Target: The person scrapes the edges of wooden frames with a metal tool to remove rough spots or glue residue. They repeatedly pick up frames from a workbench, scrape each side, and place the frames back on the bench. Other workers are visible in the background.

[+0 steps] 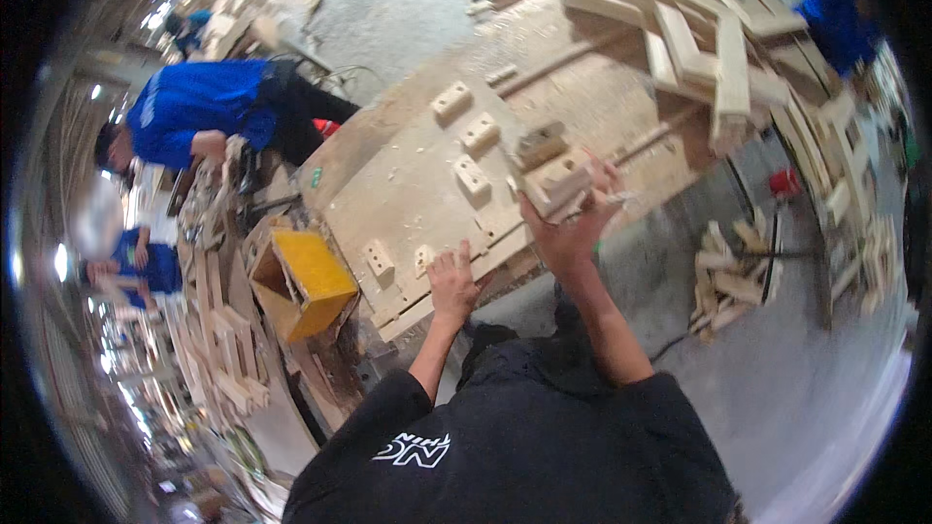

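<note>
Your R hand (573, 223) grasps a pale wood block w/ drilled holes (561, 173), thumb on one side, fingers on the other; pretty blurry. A 2nd, darker block (541, 144) is right behind it; can't tell if you've got that one too. Your L hand (452, 286) is palm-down at the table's near edge, fingers a bit spread, right by a small drilled block (422, 259); can't tell if it's gripped.

Other drilled blocks on the worktable (359, 184): one (379, 259) L of your L hand, three more in a loose row farther out, (473, 177) nearest. Open-ended yellow box (316, 270) just off the L end. Angled wood frames (699, 58) piled at far R, wood pieces (728, 277) on the floor below. Co-worker in blue shirt (209, 102) to L, another person in blue (835, 19) upper R.
</note>
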`<state>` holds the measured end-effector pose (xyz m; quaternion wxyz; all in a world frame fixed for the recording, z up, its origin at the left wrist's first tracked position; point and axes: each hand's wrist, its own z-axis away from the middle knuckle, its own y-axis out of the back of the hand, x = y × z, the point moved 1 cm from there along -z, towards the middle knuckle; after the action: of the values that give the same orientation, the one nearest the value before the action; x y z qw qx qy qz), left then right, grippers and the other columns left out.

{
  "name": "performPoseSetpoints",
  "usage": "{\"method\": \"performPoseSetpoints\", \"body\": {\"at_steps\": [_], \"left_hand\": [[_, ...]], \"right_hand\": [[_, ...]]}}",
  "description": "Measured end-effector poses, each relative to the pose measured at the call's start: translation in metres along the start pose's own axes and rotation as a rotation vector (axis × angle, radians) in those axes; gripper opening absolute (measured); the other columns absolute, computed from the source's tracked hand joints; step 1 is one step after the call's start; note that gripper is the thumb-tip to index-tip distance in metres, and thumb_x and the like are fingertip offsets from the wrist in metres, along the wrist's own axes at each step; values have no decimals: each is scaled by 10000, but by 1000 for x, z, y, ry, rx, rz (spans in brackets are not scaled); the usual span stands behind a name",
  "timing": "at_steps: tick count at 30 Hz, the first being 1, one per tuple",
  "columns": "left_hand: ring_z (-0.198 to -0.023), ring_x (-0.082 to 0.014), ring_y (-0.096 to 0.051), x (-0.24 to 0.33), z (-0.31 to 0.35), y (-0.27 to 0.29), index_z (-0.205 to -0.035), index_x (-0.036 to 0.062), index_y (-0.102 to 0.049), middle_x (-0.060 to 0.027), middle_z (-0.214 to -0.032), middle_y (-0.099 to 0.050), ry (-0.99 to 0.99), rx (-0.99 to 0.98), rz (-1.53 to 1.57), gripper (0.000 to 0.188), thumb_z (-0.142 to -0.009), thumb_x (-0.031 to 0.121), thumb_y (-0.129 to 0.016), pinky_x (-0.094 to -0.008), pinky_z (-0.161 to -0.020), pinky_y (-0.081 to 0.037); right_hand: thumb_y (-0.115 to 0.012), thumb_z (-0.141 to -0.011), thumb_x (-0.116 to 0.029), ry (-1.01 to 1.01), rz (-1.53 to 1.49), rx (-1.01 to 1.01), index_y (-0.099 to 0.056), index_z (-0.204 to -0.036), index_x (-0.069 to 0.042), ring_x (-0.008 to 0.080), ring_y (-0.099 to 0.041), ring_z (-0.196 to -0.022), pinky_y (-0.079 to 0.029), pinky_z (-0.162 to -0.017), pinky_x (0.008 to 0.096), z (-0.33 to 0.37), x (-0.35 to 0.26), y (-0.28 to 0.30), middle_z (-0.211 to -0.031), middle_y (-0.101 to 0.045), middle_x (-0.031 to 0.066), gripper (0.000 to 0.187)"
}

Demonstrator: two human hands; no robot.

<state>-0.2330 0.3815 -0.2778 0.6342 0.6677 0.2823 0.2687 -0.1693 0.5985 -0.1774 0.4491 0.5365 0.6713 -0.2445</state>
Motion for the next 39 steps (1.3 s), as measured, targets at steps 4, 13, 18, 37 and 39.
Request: {"method": "performPoseSetpoints", "body": {"at_steps": [4,13,18,37,39], "left_hand": [[-1012,-335,-502,2,2,-1,-1369,50,-414,-163,-1083,-525,-7,19,-21,863,-728,549,-703,-480,-878,-371],[-947,-360,-497,2,-2,-8,-1402,15,-338,-181,-1020,-516,-72,17,-38,854,-770,445,-718,-482,-873,-364],[-949,-383,-489,3,-3,-8,-1396,-18,-337,-213,-1020,-511,-137,26,-49,863,-788,474,-702,-483,-862,-370],[-1000,-321,-538,-13,8,-11,-1345,59,-454,-147,-1044,-575,39,88,126,850,-705,553,-714,-470,-890,-395],[-1081,-316,-504,-17,17,-16,-1386,78,-427,-166,-1134,-538,68,71,108,950,-645,586,-739,-475,-964,-372]], "right_hand": [[-876,-576,-335,92,400,-29,-390,-1321,12,404,-341,-1248,-295,-1021,514,11,19,1,-1315,-398,232,954],[-893,-526,-311,-229,93,-108,-439,-1289,-31,397,-299,-1303,-248,-1060,533,35,63,-8,-1369,-413,161,931],[-922,-480,-285,-212,-55,-52,-373,-1261,-29,384,-333,-1282,-260,-1059,514,49,84,-9,-1322,-476,140,989],[-911,-606,-257,48,-124,-221,-349,-1248,-17,249,-512,-1157,-394,-1012,409,-2,23,18,-1274,-524,169,886],[-880,-655,-123,-136,-93,-247,-363,-1290,5,218,-590,-1027,-481,-916,377,3,21,12,-1220,-558,168,829]]}}
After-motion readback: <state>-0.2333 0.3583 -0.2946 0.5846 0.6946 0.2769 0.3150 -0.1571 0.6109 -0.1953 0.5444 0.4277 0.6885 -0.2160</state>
